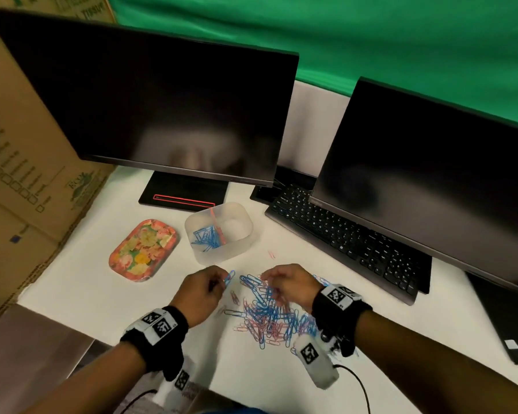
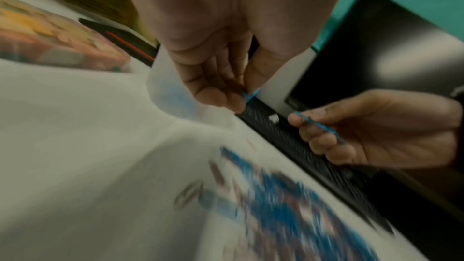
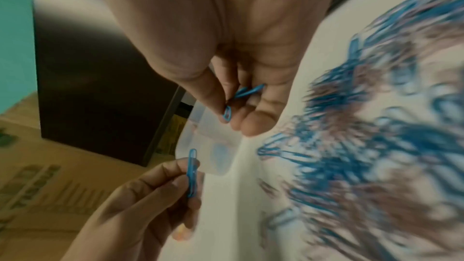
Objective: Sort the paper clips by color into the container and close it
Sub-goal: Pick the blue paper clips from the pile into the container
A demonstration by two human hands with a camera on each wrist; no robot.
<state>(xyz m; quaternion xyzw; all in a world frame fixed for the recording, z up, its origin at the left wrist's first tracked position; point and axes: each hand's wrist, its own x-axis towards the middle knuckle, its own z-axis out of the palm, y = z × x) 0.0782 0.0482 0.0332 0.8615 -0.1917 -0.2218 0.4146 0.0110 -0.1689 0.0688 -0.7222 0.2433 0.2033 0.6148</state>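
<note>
A mixed pile of blue and pink paper clips (image 1: 269, 315) lies on the white desk between my hands. My left hand (image 1: 222, 282) pinches one blue clip (image 1: 229, 277) at the pile's left edge; the right wrist view shows that clip (image 3: 192, 172) upright between thumb and fingers. My right hand (image 1: 266, 277) hovers over the pile's far side, its thumb and fingers pinching blue clips (image 3: 247, 91). The translucent container (image 1: 222, 255) stands just beyond the hands, with blue clips (image 1: 207, 237) in its left compartment. Its floral lid (image 1: 142, 249) lies to the left.
A black keyboard (image 1: 341, 237) and two dark monitors (image 1: 162, 115) stand behind and to the right. Cardboard boxes (image 1: 27, 174) wall off the left. A stray pink clip (image 1: 271, 254) lies between container and pile. The desk edge runs near my left wrist.
</note>
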